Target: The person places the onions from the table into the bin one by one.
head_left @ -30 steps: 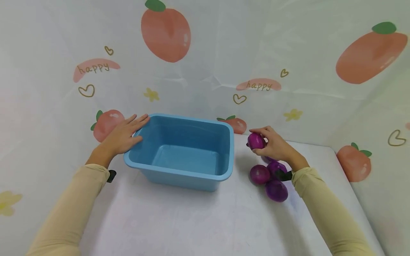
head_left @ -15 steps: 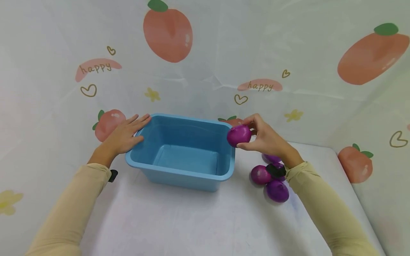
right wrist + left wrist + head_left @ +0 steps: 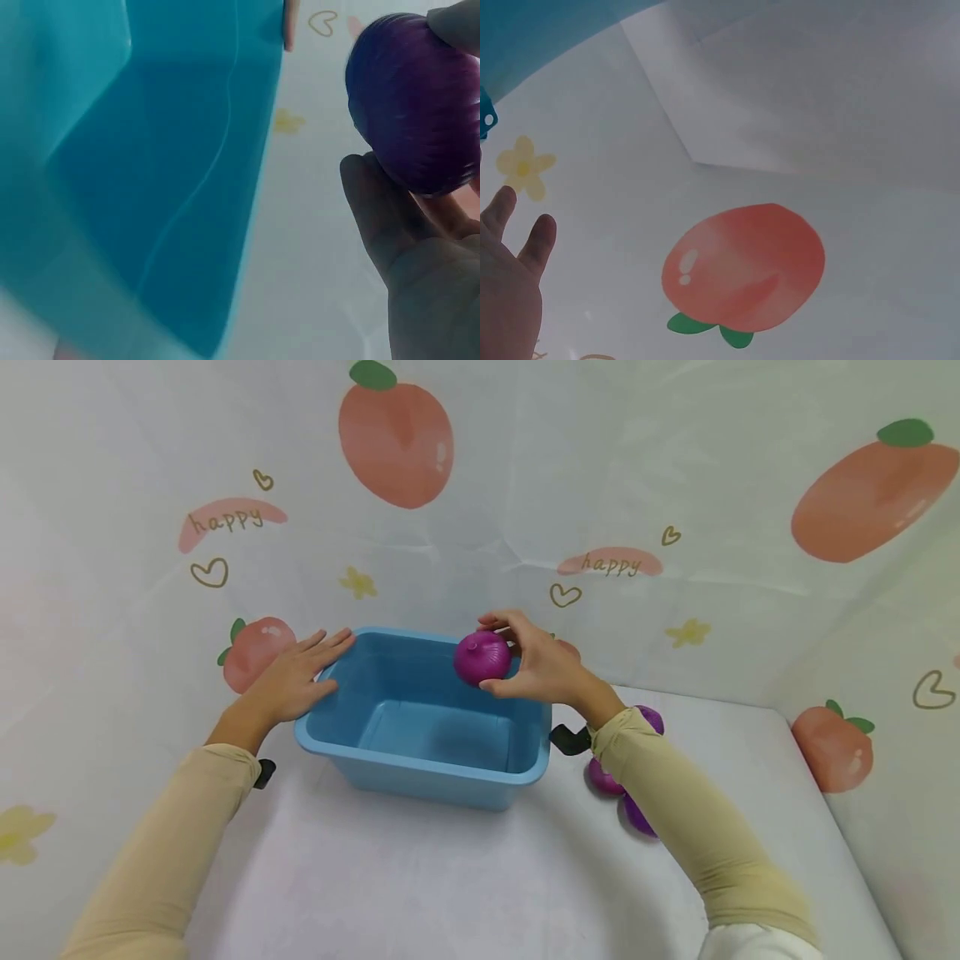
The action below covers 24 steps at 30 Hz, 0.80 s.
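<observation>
A purple onion (image 3: 482, 658) is gripped between the thumb and fingers of my right hand (image 3: 543, 660), over the right back part of a blue plastic basin (image 3: 420, 781). The right wrist view shows the same onion (image 3: 416, 105) with the basin wall (image 3: 202, 150) beside it. My left hand (image 3: 288, 681) rests with straight, spread fingers on the basin's left rim. In the left wrist view only part of that hand (image 3: 510, 292) shows at the left edge. The basin's visible floor is bare.
More purple onions (image 3: 604, 778) lie on the white tabletop (image 3: 450, 877) right of the basin, partly hidden by the right forearm. A white cloth backdrop (image 3: 480, 485) printed with fruit and hearts stands right behind the basin.
My right hand has carried the onion leftward from above the other onions, across the basin's right rim, to over the basin. The left hand has stayed at the left rim.
</observation>
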{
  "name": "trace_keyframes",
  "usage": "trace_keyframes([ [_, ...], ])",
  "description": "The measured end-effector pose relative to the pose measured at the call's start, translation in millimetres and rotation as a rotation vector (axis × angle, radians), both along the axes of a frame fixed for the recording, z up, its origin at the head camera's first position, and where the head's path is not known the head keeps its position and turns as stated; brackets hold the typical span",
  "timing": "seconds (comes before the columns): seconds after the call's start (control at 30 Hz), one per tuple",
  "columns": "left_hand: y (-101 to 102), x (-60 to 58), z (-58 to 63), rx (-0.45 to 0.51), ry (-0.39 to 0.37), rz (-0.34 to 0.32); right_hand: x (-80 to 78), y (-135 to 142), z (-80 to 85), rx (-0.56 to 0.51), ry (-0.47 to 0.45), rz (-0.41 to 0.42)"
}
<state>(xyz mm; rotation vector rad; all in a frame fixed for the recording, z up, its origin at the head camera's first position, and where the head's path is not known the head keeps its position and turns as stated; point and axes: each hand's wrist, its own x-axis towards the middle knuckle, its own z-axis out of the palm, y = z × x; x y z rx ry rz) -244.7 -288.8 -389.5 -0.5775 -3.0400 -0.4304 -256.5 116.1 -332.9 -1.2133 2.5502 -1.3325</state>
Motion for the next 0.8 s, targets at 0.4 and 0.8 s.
trace_keyframes([
  [0.4, -1.9, 1.3, 0.2, 0.015, 0.006, 0.018, -30.4, -57.7, -18.4, -0.060, -0.005, 0.019],
  [0.8, -0.8, -0.4, -0.7, 0.004, -0.012, 0.019, -42.0, -117.5, -37.2, 0.011, -0.034, 0.074],
])
